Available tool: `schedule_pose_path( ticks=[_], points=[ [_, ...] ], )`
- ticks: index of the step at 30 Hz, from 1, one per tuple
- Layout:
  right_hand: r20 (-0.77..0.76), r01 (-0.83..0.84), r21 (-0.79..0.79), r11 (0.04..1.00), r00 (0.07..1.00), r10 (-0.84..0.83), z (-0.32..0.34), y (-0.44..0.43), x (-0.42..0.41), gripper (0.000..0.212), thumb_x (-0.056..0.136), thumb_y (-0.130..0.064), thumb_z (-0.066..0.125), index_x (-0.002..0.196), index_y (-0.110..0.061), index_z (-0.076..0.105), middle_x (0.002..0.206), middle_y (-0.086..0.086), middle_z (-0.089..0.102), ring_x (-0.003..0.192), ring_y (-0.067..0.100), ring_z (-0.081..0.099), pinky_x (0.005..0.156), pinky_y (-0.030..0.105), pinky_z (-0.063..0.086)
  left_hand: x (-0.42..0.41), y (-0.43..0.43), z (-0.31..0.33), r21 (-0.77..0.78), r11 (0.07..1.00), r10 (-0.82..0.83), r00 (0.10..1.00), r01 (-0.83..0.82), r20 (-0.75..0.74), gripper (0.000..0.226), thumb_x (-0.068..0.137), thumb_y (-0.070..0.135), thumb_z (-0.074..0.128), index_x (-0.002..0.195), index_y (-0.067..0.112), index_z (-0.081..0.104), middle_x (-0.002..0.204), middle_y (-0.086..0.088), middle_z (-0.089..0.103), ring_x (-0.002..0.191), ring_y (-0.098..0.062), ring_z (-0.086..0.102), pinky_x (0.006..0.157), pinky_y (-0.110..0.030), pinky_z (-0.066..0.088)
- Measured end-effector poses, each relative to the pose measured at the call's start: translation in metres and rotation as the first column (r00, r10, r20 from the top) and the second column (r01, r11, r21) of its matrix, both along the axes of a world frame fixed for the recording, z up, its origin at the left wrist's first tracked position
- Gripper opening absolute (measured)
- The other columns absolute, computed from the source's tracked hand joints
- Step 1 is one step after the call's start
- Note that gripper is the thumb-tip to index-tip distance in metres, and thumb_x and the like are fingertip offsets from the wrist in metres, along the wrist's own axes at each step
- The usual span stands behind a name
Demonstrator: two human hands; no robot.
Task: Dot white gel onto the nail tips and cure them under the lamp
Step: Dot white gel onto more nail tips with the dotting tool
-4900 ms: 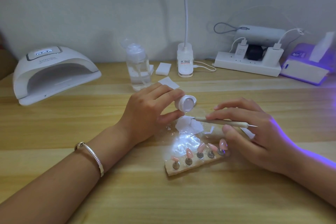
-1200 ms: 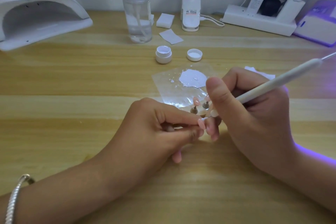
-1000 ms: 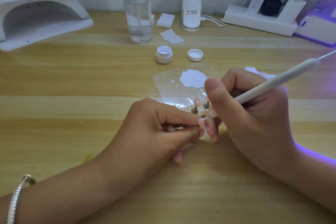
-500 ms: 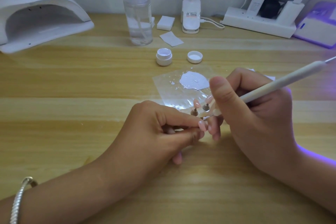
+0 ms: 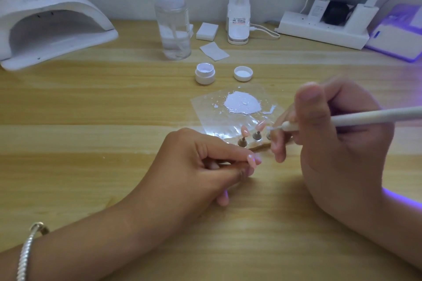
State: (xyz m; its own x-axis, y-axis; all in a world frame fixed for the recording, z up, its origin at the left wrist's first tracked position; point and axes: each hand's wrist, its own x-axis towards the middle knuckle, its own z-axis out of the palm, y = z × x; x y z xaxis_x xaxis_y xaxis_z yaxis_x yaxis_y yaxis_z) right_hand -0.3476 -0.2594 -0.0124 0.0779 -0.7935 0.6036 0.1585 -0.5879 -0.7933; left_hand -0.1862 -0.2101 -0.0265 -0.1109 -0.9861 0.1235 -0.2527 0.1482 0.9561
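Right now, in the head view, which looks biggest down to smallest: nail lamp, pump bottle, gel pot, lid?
1. nail lamp
2. pump bottle
3. gel pot and lid look about alike, so unranked.

Nail tip (image 5: 322,159) — pink; gel (image 5: 242,105) white; table (image 5: 114,102) woodgrain

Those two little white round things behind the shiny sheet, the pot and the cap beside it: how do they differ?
The pot is taller, with an upright wall; the cap is low and flat. The pot stands left, the cap right, apart from it. Both are white, round, and lie open side up on the wooden table.
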Motion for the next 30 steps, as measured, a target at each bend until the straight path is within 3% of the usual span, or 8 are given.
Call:
schedule_pose_path(
  ticks=[6,12,17,25,30],
  points=[
    [-0.144,-0.042,0.042,0.998,0.988,0.048,-0.0052,0.0016,-0.0003,0.034,0.095,-0.015,0.057,0.062,-0.017,0.05,0.048,0.0,0.057,0.035,0.014,0.058,0.037,0.018,0.041,0.0008,-0.0013,0.0034,-0.011,0.997,-0.073,0.997,0.072,-0.039,0.015,0.08,0.017,0.076,0.084,0.03,0.081,0.073,0.008,0.076,0.039,-0.007,0.055,0.054,-0.014,0.046],
    [-0.208,-0.039,0.055,0.998,0.977,0.05,-0.0064,0.0016,-0.0008,0.037,0.095,-0.017,0.058,0.061,-0.005,0.049,0.046,-0.006,0.055,0.034,0.017,0.057,0.039,0.024,0.045,0.002,-0.0022,0.0023,-0.008,0.996,-0.087,0.995,0.086,-0.049,0.013,0.081,0.019,0.075,0.083,0.03,0.081,0.072,-0.002,0.076,0.039,-0.009,0.055,0.052,-0.015,0.046],
    [-0.216,-0.046,0.07,0.996,0.974,0.06,-0.007,0.0008,-0.0001,0.038,0.094,-0.019,0.06,0.06,-0.007,0.048,0.046,-0.008,0.054,0.034,0.016,0.057,0.039,0.026,0.045,0.0024,-0.0024,0.0019,0.004,0.996,-0.094,0.994,0.094,-0.051,0.01,0.082,0.02,0.074,0.083,0.028,0.081,0.075,-0.003,0.077,0.041,-0.012,0.056,0.052,-0.016,0.047],
    [-0.228,-0.052,0.072,0.996,0.971,0.067,-0.0093,0.0,-0.0001,0.036,0.094,-0.018,0.061,0.06,-0.01,0.049,0.045,-0.006,0.056,0.033,0.014,0.055,0.04,0.017,0.042,0.0021,-0.0021,0.0018,0.021,0.996,-0.087,0.995,0.088,-0.048,0.009,0.081,0.023,0.074,0.081,0.029,0.081,0.073,-0.013,0.075,0.042,-0.016,0.057,0.051,-0.018,0.047],
    [-0.2,-0.035,0.056,0.998,0.979,0.045,-0.0083,-0.0014,-0.0014,0.038,0.095,-0.019,0.059,0.061,-0.004,0.05,0.046,-0.003,0.056,0.033,0.017,0.055,0.037,0.024,0.043,0.0007,-0.0015,0.0025,0.033,0.998,-0.045,0.997,0.047,-0.065,0.007,0.077,0.022,0.076,0.079,0.026,0.081,0.069,-0.012,0.074,0.039,-0.01,0.056,0.05,-0.016,0.045]
  ],
)
